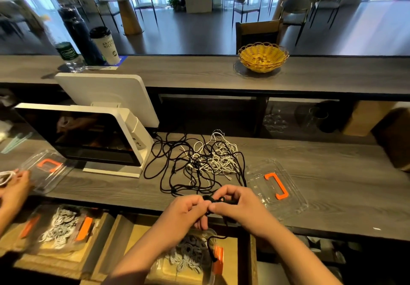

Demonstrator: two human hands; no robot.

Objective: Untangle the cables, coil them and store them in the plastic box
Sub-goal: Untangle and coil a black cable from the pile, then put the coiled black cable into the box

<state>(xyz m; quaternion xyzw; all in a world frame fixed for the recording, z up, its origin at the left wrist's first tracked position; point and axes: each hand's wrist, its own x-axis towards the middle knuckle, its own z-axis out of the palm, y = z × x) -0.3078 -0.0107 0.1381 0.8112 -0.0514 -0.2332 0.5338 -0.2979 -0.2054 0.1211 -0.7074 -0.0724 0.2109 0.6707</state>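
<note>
Head view, desk (332, 158) of grey wood grain. The left hand (184, 212) and right hand (235, 205) meet at the near edge of the desk, fingers curled and pinching a small black coil (216, 200) of cable between them; the thumbs and forefingers close on the coil from both sides. A loose black end (216, 247) hangs from the coil down below the desk edge.

Behind the hands lies the tangle (199, 160): thin black cables in wide, loose loops, crossing a denser knot of white cables toward the right and rear. Black strands run from the tangle to the coil in the hands.

The plastic box (188, 260) sits below the desk edge, under the hands, clear-walled with an orange latch (218, 259), and holds small coils of black and white cable. Its clear lid (277, 187), with an orange handle, lies flat on the desk just right of the hands.

Left of the tangle stands a white monitor (88, 136) with a dark screen. A second box (60, 227) of coils sits lower left, with a second lid (46, 169) on the desk above it, beside another person's hand (15, 185) holding white cable. On the raised shelf behind: a yellow basket (263, 57), a paper cup (105, 45), two bottles.
</note>
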